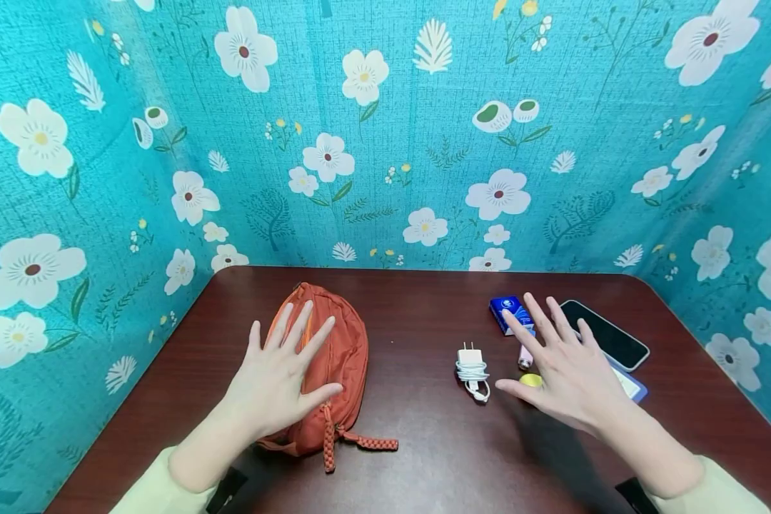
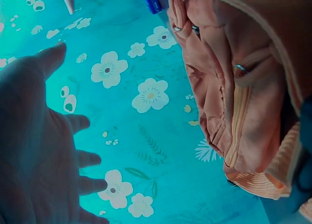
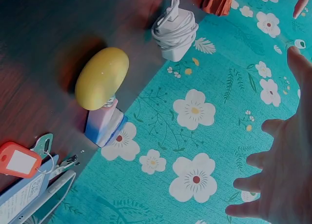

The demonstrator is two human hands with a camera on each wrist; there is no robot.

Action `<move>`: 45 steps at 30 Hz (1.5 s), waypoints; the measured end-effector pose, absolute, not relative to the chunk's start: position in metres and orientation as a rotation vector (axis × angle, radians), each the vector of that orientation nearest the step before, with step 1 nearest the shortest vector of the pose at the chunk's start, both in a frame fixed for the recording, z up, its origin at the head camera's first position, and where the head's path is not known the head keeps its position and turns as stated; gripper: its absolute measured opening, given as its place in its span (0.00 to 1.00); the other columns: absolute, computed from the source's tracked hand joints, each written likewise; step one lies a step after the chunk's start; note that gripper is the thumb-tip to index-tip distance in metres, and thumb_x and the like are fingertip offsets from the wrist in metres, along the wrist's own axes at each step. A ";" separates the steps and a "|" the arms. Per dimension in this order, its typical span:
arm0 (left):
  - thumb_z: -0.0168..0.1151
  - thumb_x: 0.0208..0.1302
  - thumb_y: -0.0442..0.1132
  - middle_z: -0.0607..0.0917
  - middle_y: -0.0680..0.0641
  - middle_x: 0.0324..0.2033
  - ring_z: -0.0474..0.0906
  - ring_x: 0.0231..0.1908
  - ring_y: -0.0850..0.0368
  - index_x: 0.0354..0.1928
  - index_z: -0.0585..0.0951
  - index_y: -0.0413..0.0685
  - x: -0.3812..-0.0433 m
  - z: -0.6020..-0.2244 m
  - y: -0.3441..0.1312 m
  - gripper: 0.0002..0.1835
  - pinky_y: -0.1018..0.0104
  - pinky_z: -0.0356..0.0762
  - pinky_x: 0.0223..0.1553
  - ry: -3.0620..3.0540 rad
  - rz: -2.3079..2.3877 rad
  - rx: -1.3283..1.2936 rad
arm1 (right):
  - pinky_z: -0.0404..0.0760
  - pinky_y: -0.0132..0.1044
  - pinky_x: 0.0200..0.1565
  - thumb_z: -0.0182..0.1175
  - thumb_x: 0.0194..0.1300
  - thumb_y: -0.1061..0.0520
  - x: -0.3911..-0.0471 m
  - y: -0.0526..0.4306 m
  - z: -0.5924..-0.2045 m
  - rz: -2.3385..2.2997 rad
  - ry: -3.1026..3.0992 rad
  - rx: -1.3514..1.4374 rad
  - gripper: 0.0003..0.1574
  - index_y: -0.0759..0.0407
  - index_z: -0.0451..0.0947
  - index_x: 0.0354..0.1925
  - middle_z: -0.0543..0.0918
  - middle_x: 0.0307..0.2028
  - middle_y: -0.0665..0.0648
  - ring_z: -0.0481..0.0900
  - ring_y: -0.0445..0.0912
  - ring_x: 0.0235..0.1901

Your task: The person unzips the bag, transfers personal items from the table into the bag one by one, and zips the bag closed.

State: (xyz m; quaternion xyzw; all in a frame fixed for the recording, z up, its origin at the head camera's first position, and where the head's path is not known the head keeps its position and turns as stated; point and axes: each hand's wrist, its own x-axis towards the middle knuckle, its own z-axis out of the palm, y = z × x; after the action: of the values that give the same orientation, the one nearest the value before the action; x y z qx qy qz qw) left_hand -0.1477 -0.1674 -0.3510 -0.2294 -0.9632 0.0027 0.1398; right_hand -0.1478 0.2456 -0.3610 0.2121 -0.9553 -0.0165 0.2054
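My left hand is held with fingers spread over a small rust-orange backpack, which lies on the table with its braided zipper pulls towards me. My right hand, fingers also spread, hovers above a group of small things. Around it are a white charger with its cable wound about it, a blue packet, a small pink item and a yellow egg-shaped thing. Under and beyond its fingers lie a phone and a blue-edged card holder. Both hands hold nothing.
In the right wrist view a key with a red tag lies by the card holder. The dark brown table is bordered at the back and sides by a turquoise flowered curtain.
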 end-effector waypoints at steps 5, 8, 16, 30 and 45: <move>0.56 0.56 0.72 0.52 0.40 0.74 0.39 0.72 0.38 0.76 0.55 0.61 -0.148 -0.352 -0.170 0.49 0.25 0.42 0.59 -2.778 -0.008 -0.664 | 0.55 0.73 0.56 0.57 0.51 0.20 -0.150 0.243 -0.361 -0.051 -2.667 0.604 0.64 0.45 0.49 0.76 0.45 0.75 0.61 0.47 0.65 0.70; 0.55 0.57 0.72 0.51 0.40 0.74 0.39 0.72 0.37 0.76 0.55 0.61 -0.148 -0.352 -0.170 0.49 0.25 0.42 0.59 -2.779 -0.005 -0.664 | 0.56 0.73 0.56 0.57 0.51 0.20 -0.152 0.240 -0.361 -0.052 -2.670 0.617 0.64 0.45 0.49 0.76 0.45 0.75 0.61 0.48 0.65 0.70; 0.55 0.57 0.72 0.51 0.40 0.74 0.39 0.72 0.37 0.75 0.56 0.59 -0.148 -0.353 -0.177 0.48 0.25 0.41 0.59 -2.801 0.022 -0.643 | 0.53 0.73 0.58 0.59 0.50 0.22 -0.155 0.232 -0.361 -0.017 -2.680 0.660 0.64 0.42 0.48 0.76 0.47 0.75 0.60 0.47 0.64 0.70; 0.56 0.57 0.71 0.54 0.38 0.73 0.44 0.71 0.35 0.75 0.56 0.58 -0.145 -0.365 -0.207 0.49 0.24 0.43 0.58 -2.796 0.022 -0.564 | 0.55 0.70 0.59 0.58 0.51 0.21 -0.164 0.218 -0.369 -0.006 -2.677 0.794 0.62 0.44 0.51 0.76 0.48 0.75 0.60 0.46 0.63 0.71; 0.53 0.56 0.75 0.57 0.38 0.72 0.48 0.70 0.35 0.74 0.61 0.57 -0.134 -0.393 -0.227 0.48 0.22 0.45 0.56 -2.874 0.013 -0.503 | 0.55 0.69 0.60 0.53 0.54 0.20 -0.175 0.206 -0.377 0.026 -2.697 0.888 0.61 0.42 0.48 0.76 0.46 0.76 0.57 0.43 0.59 0.73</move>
State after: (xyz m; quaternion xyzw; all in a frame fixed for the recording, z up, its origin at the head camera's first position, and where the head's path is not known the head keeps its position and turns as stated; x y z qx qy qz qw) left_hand -0.1338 -0.2275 -0.3933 -0.1714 -0.9788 0.0043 0.1119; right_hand -0.1746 0.2064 -0.3772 0.3093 -0.9390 0.0090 0.1502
